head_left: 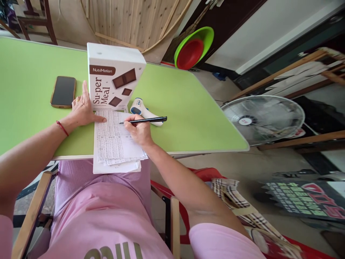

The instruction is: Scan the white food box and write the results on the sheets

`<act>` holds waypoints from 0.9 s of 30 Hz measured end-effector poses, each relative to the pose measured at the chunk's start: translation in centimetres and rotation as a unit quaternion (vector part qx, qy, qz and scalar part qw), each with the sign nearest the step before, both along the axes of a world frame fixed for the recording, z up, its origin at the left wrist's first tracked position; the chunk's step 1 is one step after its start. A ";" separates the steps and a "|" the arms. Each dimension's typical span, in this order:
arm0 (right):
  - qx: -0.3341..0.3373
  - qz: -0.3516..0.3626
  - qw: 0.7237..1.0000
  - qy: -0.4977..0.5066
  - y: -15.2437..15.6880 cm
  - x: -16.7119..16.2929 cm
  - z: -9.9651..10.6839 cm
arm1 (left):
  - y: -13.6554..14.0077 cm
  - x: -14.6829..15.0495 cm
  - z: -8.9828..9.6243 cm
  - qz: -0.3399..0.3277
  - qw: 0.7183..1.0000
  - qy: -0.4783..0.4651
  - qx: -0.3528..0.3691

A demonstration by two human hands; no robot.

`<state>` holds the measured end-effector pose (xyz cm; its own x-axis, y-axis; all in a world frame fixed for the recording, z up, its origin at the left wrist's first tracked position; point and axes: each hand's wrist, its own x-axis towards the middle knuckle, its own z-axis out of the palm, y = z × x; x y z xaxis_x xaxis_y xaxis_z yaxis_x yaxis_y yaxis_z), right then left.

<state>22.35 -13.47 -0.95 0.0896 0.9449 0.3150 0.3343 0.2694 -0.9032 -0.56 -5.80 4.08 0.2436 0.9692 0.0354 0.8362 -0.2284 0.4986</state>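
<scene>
My right hand (139, 130) pinches a black pen (151, 120), its tip over a stack of handwritten sheets (113, 144). The sheets lie at the table's near edge and partly overhang it. My left hand (84, 108) has its fingers spread, the thumb resting on the top left of the paper and the index finger along the lower left side of a white box (107, 57). The box stands upright behind the sheets and is printed with brown chocolate pieces. Partly behind my right hand lies a white infrared thermometer (138, 106).
A smartphone (63, 91) lies on the green table (188, 108) left of the box. To the right, on the floor side, stand a fan (264, 118) and a red chair (207, 173) with a checked cloth. Green and red basins (191, 52) are behind the table.
</scene>
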 end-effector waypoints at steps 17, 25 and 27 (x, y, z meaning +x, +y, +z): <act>-0.026 -0.004 0.999 -0.030 -0.2 -0.1 0.5 | 0.3 0.0 -0.3 -0.003 1.000 0.012 -0.003; -0.031 -0.001 0.999 -0.029 -0.2 0.0 0.5 | 0.5 -0.2 -0.5 -0.008 1.000 0.005 0.000; -0.026 -0.004 1.000 -0.017 -0.2 0.1 0.4 | 0.7 -0.4 -0.7 -0.016 1.000 -0.009 0.002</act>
